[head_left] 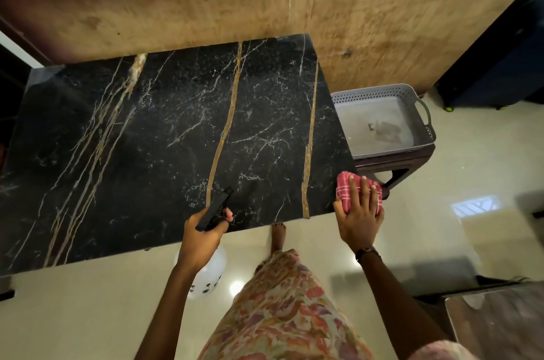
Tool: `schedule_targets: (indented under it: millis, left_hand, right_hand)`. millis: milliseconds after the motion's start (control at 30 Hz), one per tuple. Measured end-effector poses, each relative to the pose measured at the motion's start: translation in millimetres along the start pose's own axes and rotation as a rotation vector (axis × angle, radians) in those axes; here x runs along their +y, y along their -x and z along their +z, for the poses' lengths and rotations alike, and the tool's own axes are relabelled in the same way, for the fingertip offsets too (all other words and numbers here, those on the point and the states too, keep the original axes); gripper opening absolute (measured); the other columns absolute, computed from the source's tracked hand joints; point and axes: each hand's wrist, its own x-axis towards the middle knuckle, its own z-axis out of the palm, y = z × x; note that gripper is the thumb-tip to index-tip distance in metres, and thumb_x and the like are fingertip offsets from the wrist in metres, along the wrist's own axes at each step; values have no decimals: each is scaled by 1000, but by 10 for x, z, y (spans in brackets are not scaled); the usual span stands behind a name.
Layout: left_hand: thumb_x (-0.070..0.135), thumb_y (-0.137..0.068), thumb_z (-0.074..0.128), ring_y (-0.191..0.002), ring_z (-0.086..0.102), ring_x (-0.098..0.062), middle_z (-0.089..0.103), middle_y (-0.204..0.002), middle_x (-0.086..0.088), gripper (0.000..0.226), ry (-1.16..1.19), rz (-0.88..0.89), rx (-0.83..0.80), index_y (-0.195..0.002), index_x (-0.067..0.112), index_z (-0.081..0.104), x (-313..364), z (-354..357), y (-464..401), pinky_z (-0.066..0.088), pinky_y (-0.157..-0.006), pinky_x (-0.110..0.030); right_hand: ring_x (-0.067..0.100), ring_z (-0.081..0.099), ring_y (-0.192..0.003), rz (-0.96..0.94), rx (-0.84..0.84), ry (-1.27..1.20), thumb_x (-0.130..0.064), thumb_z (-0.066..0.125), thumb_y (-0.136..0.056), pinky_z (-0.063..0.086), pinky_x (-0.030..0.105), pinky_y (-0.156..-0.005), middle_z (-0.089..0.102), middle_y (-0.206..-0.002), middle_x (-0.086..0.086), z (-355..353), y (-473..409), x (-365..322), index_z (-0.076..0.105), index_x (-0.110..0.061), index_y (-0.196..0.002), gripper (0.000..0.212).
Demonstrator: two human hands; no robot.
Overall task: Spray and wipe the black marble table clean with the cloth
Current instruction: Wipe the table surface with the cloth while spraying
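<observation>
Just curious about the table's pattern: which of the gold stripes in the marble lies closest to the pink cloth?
The rightmost gold stripe, running just left of the pink cloth under the right hand; the other stripes sit farther left.

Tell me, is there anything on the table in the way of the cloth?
Nothing visible. The right hand presses the cloth on the table's near right corner, and the marble ahead is bare. The left hand holds the spray bottle at the near edge.

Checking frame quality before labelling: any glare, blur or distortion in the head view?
Head view: wide-angle bending of the marble table edges; bright glare patches on the floor tiles; wooden wall smeared by motion blur; both hands, pink cloth and spray bottle reasonably sharp.
</observation>
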Motion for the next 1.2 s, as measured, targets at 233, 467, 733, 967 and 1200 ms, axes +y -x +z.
schedule_targets:
  millis: [233, 467, 733, 967, 1200]
  left_hand:
    - [-7, -85, 54, -39, 37, -6, 60, -69, -5, 22, -9, 7, 4, -83, 10, 68, 51, 29, 4, 32, -38, -17]
    - [-6, -85, 54, -37, 37, -6, 59, -56, 5, 21, 0, -4, -1, -82, 10, 68, 33, 40, 3, 32, -38, -18]
    - [-3, -86, 55, -38, 42, -6, 58, -67, -1, 21, -30, -5, -29, -83, 13, 68, 133, 116, -10, 33, -40, -20]
    - [-5, -85, 55, -37, 41, -5, 59, -67, -1, 21, -34, 3, -57, -84, 11, 68, 170, 138, 6, 32, -38, -17]
    - [-6, -85, 53, -39, 43, -6, 58, -64, 1, 24, -29, 47, -49, -82, 13, 67, 221, 86, -41, 34, -39, -17]
  right_hand:
    - [42, 37, -132, 161, -21, -91, -58, 33, -84, 36, 64, -99, 35, -149, 18, -41, -216, -51, 26, -15, -148, 77]
    - [44, 38, -131, 116, -5, -139, -59, 27, -85, 39, 61, -99, 31, -151, 21, 9, 142, 120, 26, -10, -148, 80]
    - [37, 53, -118, 511, -244, -846, -45, 47, -94, 49, 50, -94, 50, -133, 17, -210, -383, 98, 35, -15, -139, 56]
    - [40, 53, -117, 518, -248, -768, -62, 32, -84, 49, 50, -91, 49, -136, 20, -362, -278, -23, 34, -15, -143, 75]
    - [48, 28, -137, -44, -98, 107, -51, 23, -96, 31, 66, -103, 31, -152, 19, -74, 191, -19, 30, -14, -148, 64]
